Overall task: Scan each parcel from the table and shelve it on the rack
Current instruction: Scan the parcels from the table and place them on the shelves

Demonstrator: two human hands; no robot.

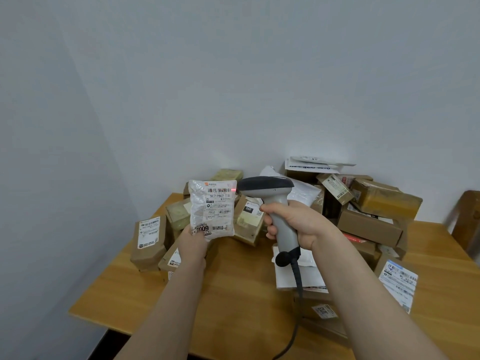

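**Scan step underway on 1 parcel, shelving not done, big pile left**

The left hand [193,241] grips the bottom edge of a white parcel [211,209]. It holds the parcel upright above the far-left part of the surface [233,294], label toward the camera. The right hand [293,222] is wrapped round the handle of the grey scanner [270,201], whose head points left at the parcel. A red laser spot [233,190] sits at the right end of the top barcode [219,190], close to the label edge. Cannot tell if the read registered. The scanner cable [297,281] drops toward the near edge.

Progress, as a judgement:
- This 1 parcel is picked up and mid-scan, and shelving it is not yet done.
- The rack is not in view, so the count already shelved cannot be told.
- Plenty is left on the surface. Cardboard boxes [371,224] are stacked far right, and more brown boxes [149,240] sit far left behind the held parcel.
- Flat white mailers [293,279] lie near right under the scanner hand.
- Well over 10 parcels are visible, so most of the job looks to be ahead.
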